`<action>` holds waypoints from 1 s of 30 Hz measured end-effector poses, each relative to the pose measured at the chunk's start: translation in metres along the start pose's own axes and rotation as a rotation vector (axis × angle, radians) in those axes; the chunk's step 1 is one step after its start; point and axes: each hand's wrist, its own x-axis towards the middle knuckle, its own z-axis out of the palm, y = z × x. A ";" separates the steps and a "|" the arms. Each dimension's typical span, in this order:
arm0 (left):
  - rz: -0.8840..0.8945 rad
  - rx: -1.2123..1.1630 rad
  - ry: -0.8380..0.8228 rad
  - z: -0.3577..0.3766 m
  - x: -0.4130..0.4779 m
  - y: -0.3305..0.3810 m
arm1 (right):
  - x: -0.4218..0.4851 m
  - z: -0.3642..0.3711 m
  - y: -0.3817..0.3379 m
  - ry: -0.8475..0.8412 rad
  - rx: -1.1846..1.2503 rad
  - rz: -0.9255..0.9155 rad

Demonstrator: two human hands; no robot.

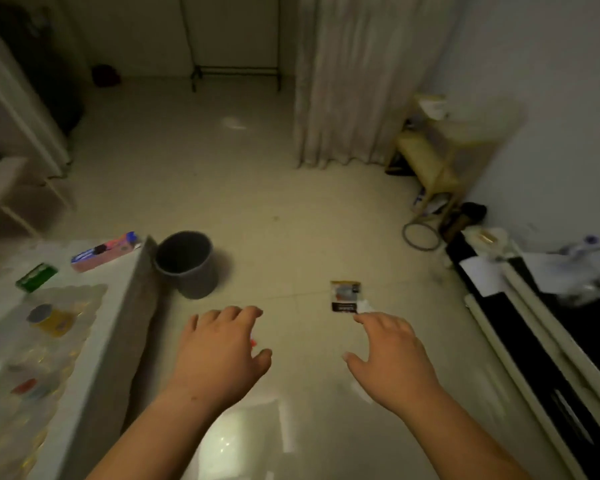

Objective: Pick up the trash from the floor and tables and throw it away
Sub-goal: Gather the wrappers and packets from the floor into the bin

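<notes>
The right hand (392, 358), low right of centre, is spread wide and empty, its forefinger just beside a small brown-and-black printed packet (345, 296) on the pale tiled floor (291, 202). The left hand (219, 351), low centre, has bent fingers; whether it holds something I cannot tell. A round dark grey plastic bin (187, 263) stands above it in the frame.

Left hand (219, 348) and right hand (392, 358) seen extended palm-down over pale floor (274, 202). Right hand fingers spread, nothing held; index tip near small printed packet (344, 296) lying flat on floor, contact not confirmed. Red-and-white bit noted between left thumb and fingers; grip cannot be determined. Grey bin (187, 263) found upright on floor, just beside corner of tabletop (118, 306) at left. Pink box (104, 252), green packet (36, 277), yellow container (51, 318) recorded on tabletop. Curtain (354, 81) and yellow stool (426, 161) observed beyond; black cabinet (520, 323) at right.
</notes>
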 end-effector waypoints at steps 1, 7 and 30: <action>0.066 0.011 -0.009 -0.002 0.006 0.020 | -0.013 -0.010 0.019 0.028 0.002 0.060; 0.378 0.067 -0.097 0.012 0.029 0.147 | -0.094 -0.055 0.132 0.112 0.016 0.389; 0.665 0.172 -0.335 0.222 0.202 0.325 | -0.005 0.060 0.347 -0.031 0.102 0.564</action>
